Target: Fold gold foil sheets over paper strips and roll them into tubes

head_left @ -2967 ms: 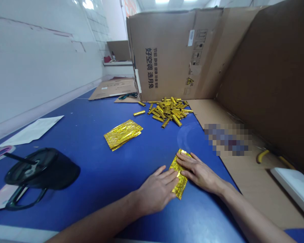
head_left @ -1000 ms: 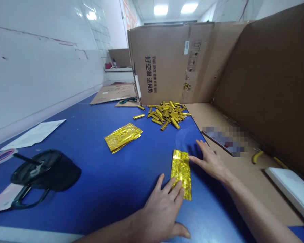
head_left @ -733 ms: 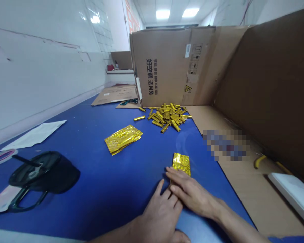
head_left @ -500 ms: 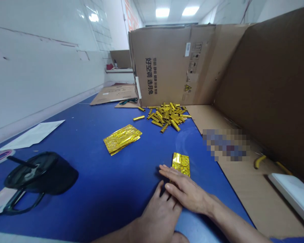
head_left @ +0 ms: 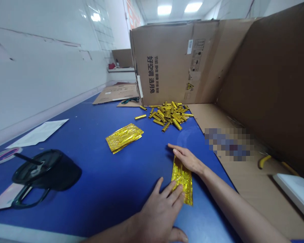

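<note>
A strip of gold foil [head_left: 182, 180] lies flat on the blue counter [head_left: 103, 182], near the person and to the right of the middle, with its long side running away from them. The left hand [head_left: 163, 204] rests on its near part, palm down, fingers spread wide, thumb out to the side over the counter; it has hold of nothing that I can see. The right hand [head_left: 188, 159] lies across the strip's far end, fingers stretched out and thumb alongside them; I can't tell whether it pinches the foil or only presses on it. Farther off to the left sits a small stack of gold foil sheets [head_left: 124, 138], slightly fanned. Beyond it, a heap of short gold tubes [head_left: 169, 114] is piled against the foot of a big cardboard box [head_left: 171, 67], with a couple lying loose just left of the heap. Over on the left stands a dark lidded mug [head_left: 58, 172] with a black straw [head_left: 27, 159], a roll of tape [head_left: 8, 156] near it and white paper [head_left: 40, 133] behind. On the right, a yellow thing [head_left: 263, 161] lies on brown board [head_left: 253, 195], near a flat white object [head_left: 296, 189].
</note>
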The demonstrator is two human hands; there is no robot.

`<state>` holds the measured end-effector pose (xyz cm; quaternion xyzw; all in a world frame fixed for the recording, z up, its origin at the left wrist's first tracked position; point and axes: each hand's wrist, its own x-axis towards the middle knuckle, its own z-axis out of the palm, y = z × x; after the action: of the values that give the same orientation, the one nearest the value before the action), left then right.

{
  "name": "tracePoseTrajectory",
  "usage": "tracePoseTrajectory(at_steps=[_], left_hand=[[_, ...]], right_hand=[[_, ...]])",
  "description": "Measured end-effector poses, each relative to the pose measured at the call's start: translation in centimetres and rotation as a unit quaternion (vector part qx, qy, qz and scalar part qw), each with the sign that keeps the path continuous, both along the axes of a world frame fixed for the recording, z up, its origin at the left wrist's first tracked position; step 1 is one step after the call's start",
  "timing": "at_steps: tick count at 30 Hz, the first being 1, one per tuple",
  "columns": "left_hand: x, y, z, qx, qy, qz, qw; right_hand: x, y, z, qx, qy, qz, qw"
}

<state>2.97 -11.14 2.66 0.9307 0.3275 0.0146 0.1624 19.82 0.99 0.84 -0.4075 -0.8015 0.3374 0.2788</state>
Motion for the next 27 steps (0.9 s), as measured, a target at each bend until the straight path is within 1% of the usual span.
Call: tracePoseTrajectory(at_steps=[3,5,8,11,16,20,21,22,23,24,26,27], left_hand=[[-0.7,0.5,0.3,0.001,0.001,-0.009,1.0],[-1.1,0.8,0.4,-0.001,0.005,-0.012,1.0],[-1.4,0.9,0.4,-0.005,0.012,-0.011,1.0],[-1.3,0.3,0.3,-0.009,0.017,-0.008,1.0],[-2.0,-1.1,0.2,-0.02,0.02,-0.023,0.999],[-2.3,-1.5,1.1,-0.036,0.007,-0.031,0.999],[-2.1,-1.3,1.4,-0.042,-0.006,-0.031,0.999],[-1.8,-1.1,1.8,-0.042,-0.024,-0.01,0.999],[-1.4,-0.7,2.0,-0.032,-0.052,0.015,0.998],[-1.0,-0.2,2.2,-0.011,-0.084,0.019,0.996],[-0.2,1.0,2.5,0.026,-0.12,0.0,0.993],[0.1,1.6,2.6,0.037,-0.125,-0.022,0.991]], right_hand=[[0.1,-0.2,-0.3,0.023,-0.033,0.004,0.999],[0.0,-0.4,-0.6,0.053,-0.103,-0.004,0.993],[-0.3,-0.7,-0.8,0.1,-0.233,-0.037,0.967],[-0.5,-0.7,-1.0,0.114,-0.302,-0.055,0.945],[-0.5,-0.6,-1.2,0.117,-0.335,-0.061,0.933],[-0.5,-0.6,-1.2,0.117,-0.342,-0.058,0.931],[-0.5,-0.6,-1.2,0.117,-0.343,-0.057,0.93],[-0.5,-0.7,-1.2,0.117,-0.343,-0.056,0.93],[-0.5,-0.7,-1.2,0.117,-0.343,-0.055,0.93],[-0.5,-0.7,-1.2,0.118,-0.343,-0.056,0.93],[-0.6,-0.6,-1.2,0.119,-0.342,-0.056,0.93],[-0.6,-0.6,-1.2,0.118,-0.343,-0.056,0.93]])
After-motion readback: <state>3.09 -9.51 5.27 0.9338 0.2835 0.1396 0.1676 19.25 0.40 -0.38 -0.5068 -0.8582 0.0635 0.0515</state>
